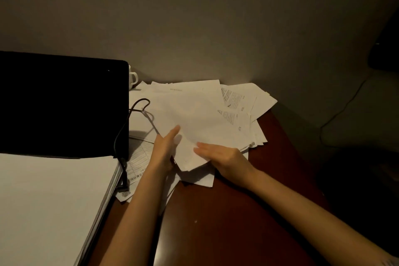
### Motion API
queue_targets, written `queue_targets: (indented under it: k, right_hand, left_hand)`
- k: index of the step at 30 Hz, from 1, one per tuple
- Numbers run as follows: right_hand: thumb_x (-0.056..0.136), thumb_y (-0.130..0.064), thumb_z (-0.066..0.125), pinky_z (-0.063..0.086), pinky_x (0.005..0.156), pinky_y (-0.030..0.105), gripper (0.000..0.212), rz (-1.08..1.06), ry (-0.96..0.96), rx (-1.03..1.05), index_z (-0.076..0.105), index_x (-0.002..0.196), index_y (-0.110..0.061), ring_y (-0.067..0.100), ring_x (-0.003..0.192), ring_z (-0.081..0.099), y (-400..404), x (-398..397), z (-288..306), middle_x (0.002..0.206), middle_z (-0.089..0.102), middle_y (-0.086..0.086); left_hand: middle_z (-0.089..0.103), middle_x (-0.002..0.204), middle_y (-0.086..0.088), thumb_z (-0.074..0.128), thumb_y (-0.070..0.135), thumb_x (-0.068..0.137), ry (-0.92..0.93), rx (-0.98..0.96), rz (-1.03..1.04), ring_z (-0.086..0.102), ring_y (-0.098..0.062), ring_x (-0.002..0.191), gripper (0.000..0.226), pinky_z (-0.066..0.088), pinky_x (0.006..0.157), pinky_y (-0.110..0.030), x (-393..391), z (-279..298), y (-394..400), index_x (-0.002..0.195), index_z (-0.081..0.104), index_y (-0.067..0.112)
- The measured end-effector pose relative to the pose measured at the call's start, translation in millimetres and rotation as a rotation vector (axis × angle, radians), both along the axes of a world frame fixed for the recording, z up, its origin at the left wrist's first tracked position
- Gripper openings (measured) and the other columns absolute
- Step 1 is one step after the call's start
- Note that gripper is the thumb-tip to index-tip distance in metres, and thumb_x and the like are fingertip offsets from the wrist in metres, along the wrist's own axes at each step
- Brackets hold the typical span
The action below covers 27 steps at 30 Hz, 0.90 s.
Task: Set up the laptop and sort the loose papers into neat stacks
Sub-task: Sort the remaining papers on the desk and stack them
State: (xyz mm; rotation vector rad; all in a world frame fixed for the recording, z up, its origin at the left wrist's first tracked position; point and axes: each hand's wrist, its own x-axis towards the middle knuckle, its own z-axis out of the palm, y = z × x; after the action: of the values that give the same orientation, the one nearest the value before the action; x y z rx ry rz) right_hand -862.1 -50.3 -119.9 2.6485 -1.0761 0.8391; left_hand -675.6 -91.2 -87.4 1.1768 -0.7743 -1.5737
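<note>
My left grip (165, 149) holds the near left edge of a loose sheet (194, 119), thumb on top, while my right grip (220, 155) lies wide and flat on the same sheet's near corner. That sheet tops the scattered papers (244, 103) on the dark red worktop (226, 211). Left of them the laptop (62, 103) stands open, screen dark, a black cable (127, 123) trailing beside it, a neat stack (54, 201) in front and a white mug (132, 79) behind.
</note>
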Motion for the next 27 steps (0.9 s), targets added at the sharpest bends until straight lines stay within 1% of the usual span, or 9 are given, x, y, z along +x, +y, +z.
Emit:
queue_targets:
  k: [3, 6, 8, 10, 12, 14, 18, 24, 27]
  right_hand:
    - [0.095, -0.028, 0.046, 0.049, 0.098, 0.034, 0.039, 0.045, 0.053, 0.216, 0.059, 0.127, -0.01, 0.022, 0.119, 0.058, 3, -2, 8, 0.128, 0.06, 0.011]
    - [0.096, -0.037, 0.044, 0.053, 0.087, 0.033, 0.039, -0.08, -0.049, 0.185, 0.061, 0.125, -0.016, 0.019, 0.106, 0.063, 0, -15, 25, 0.117, 0.067, 0.004]
    - [0.097, -0.034, 0.047, 0.05, 0.087, 0.035, 0.035, -0.489, -0.34, 0.178, 0.062, 0.124, -0.017, 0.021, 0.107, 0.06, -18, -29, 41, 0.118, 0.065, 0.005]
    - [0.097, -0.033, 0.049, 0.045, 0.093, 0.038, 0.034, -0.987, -0.392, 0.33, 0.062, 0.121, -0.013, 0.025, 0.115, 0.051, -46, -51, 46, 0.124, 0.058, 0.008]
    - [0.091, -0.04, 0.054, 0.046, 0.092, 0.04, 0.03, -1.239, -0.428, 0.578, 0.063, 0.102, -0.014, 0.028, 0.112, 0.05, -68, -67, 41, 0.12, 0.058, 0.008]
    - [0.081, -0.042, 0.06, 0.051, 0.084, 0.039, 0.024, -1.227, -0.661, 0.719, 0.06, 0.088, -0.019, 0.026, 0.1, 0.056, -82, -75, 38, 0.112, 0.063, 0.003]
    - [0.083, -0.024, 0.07, 0.046, 0.07, 0.028, 0.038, -1.145, -1.001, 0.841, 0.055, 0.115, -0.008, 0.024, 0.103, 0.057, -95, -73, 57, 0.114, 0.059, 0.005]
    - [0.088, -0.015, 0.066, 0.041, 0.085, 0.03, 0.044, -0.947, -0.891, 0.941, 0.051, 0.127, -0.002, 0.028, 0.12, 0.05, -89, -60, 67, 0.131, 0.054, 0.006]
    - [0.091, -0.01, 0.06, 0.049, 0.075, 0.031, 0.037, -0.916, -0.777, 0.912, 0.052, 0.125, 0.002, 0.028, 0.106, 0.056, -77, -55, 64, 0.12, 0.058, 0.01]
  left_hand:
    - [0.064, 0.114, -0.012, 0.052, -0.01, 0.086, -0.139, -0.094, 0.09, 0.063, -0.028, 0.101, 0.04, 0.053, 0.075, -0.033, -8, -9, 1, 0.124, 0.053, 0.003]
    - [0.062, 0.114, -0.01, 0.048, -0.015, 0.081, -0.202, -0.139, 0.107, 0.061, -0.03, 0.105, 0.051, 0.049, 0.079, -0.031, -11, -19, -3, 0.128, 0.049, 0.004]
    - [0.06, 0.12, -0.009, 0.048, -0.014, 0.081, -0.235, -0.152, 0.106, 0.058, -0.029, 0.107, 0.054, 0.046, 0.085, -0.032, -13, -22, -5, 0.131, 0.047, 0.006]
    - [0.06, 0.121, -0.01, 0.048, -0.014, 0.08, -0.245, -0.162, 0.111, 0.058, -0.03, 0.108, 0.056, 0.047, 0.087, -0.035, -13, -26, -8, 0.131, 0.046, 0.007]
    - [0.06, 0.121, -0.011, 0.049, -0.013, 0.079, -0.244, -0.175, 0.11, 0.058, -0.03, 0.108, 0.058, 0.048, 0.089, -0.038, -12, -28, -9, 0.132, 0.046, 0.008]
    - [0.06, 0.122, -0.011, 0.048, -0.014, 0.079, -0.241, -0.176, 0.113, 0.057, -0.031, 0.109, 0.058, 0.047, 0.088, -0.037, -12, -30, -11, 0.132, 0.046, 0.009]
    - [0.058, 0.123, -0.011, 0.047, -0.017, 0.081, -0.215, -0.162, 0.133, 0.055, -0.031, 0.112, 0.057, 0.044, 0.088, -0.034, -15, -27, -11, 0.134, 0.044, 0.005]
    - [0.06, 0.119, -0.011, 0.046, -0.017, 0.081, -0.219, -0.175, 0.144, 0.057, -0.029, 0.108, 0.055, 0.044, 0.085, -0.031, -14, -24, -7, 0.132, 0.046, 0.004]
    - [0.059, 0.12, -0.014, 0.046, -0.019, 0.082, -0.188, -0.148, 0.144, 0.057, -0.03, 0.108, 0.054, 0.044, 0.086, -0.032, -13, -19, -6, 0.132, 0.046, 0.002]
